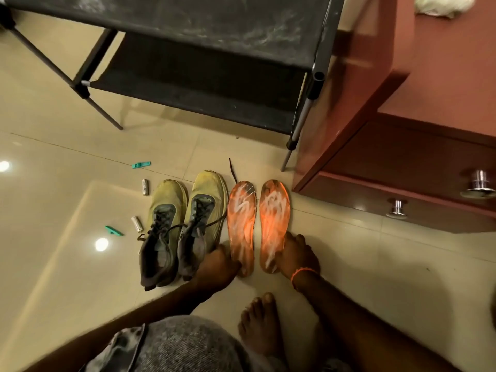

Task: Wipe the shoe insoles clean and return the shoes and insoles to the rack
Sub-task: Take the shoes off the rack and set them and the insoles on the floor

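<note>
Two orange insoles lie side by side on the tiled floor (67,108), in front of the black shoe rack (188,36). The left insole (241,224) lies just beside the pair of shoes, the right insole (274,218) on its far side, toward the red-brown drawer cabinet (402,116). Both show pale smears. The left hand (218,267) rests over the heel end of the left insole, fingers curled down; whether it grips the insole cannot be told. The right hand (296,257), with an orange thread at its wrist, lies at the heel end of the right insole, touching its edge; its grasp is unclear too. The two yellow-green shoes (182,224) stand left of the insoles, toes toward the rack, laces loose. Left of the shoes lie two batteries (145,187) and two green clips (141,164).
</note>
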